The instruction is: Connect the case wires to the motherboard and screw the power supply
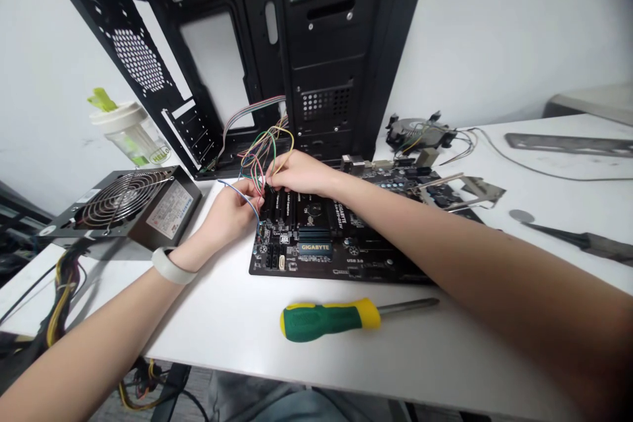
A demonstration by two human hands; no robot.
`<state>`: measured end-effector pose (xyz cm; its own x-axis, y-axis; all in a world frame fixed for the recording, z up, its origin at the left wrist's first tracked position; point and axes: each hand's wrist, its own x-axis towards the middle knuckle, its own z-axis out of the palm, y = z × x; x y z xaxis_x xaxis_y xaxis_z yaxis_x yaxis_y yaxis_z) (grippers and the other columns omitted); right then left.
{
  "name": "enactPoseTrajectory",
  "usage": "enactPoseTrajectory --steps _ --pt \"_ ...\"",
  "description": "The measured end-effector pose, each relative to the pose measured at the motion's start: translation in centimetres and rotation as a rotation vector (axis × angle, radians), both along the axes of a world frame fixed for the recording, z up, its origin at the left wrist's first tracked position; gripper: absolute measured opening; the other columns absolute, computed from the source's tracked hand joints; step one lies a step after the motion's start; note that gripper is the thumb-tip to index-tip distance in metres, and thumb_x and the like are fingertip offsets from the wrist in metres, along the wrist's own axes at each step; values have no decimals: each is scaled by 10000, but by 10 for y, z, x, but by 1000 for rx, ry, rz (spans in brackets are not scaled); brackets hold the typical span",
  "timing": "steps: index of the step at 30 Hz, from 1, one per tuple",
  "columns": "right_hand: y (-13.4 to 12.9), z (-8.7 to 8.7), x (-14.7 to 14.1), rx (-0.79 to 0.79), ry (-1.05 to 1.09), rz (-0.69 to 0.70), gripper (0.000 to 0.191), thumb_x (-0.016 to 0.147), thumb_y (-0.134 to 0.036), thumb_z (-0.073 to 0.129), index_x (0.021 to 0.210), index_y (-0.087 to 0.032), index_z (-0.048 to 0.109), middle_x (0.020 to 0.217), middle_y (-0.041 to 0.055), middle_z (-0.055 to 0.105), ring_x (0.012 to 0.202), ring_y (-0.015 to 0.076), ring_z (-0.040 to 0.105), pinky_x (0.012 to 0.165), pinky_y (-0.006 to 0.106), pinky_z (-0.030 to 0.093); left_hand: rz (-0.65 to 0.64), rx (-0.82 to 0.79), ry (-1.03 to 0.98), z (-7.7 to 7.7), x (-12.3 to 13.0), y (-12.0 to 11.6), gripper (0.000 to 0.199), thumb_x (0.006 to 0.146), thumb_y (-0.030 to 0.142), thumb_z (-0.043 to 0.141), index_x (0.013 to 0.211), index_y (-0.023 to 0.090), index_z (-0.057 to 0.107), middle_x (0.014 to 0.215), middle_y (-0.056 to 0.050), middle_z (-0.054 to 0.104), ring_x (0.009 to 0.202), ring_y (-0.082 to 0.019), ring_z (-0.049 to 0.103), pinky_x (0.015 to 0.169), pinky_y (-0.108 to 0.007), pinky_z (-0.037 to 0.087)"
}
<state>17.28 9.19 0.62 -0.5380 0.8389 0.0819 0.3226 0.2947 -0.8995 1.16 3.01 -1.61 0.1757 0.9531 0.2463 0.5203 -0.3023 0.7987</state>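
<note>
A black Gigabyte motherboard (316, 270) lies on the white table. At its left edge, my left hand (230, 212) is closed with the fingertips against the thin coloured wires (256, 168); what exactly it pinches is partly hidden. My right hand (301, 173) is closed over the board's upper left corner, its fingers pinching the same bundle close to the board. The wires run up from both hands into the black computer case (326, 46). One blue wire (242, 194) crosses my left hand and ends on the board's left edge.
A green and yellow screwdriver (326, 321) lies in front of the board. The power supply (168, 208) sits left, with a lidded cup (131, 132) behind it. A CPU fan (418, 133), a metal plate (568, 145) and a dark pointed tool (578, 239) lie to the right.
</note>
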Motion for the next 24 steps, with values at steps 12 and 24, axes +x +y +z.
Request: enactPoseTrajectory --steps 12,24 --pt "0 0 2 -40 1 0 126 747 -43 559 665 -129 601 608 12 581 541 79 504 509 204 395 -5 -3 13 0 -1 1 119 724 250 574 672 168 505 641 4 504 612 -132 443 568 -235 354" --pt "2 0 3 -14 6 3 136 718 -17 556 655 -123 612 578 -4 572 527 74 510 503 192 400 -36 46 137 -3 -5 1 96 765 242 550 726 163 512 704 -9 524 684 -153 466 616 -250 375"
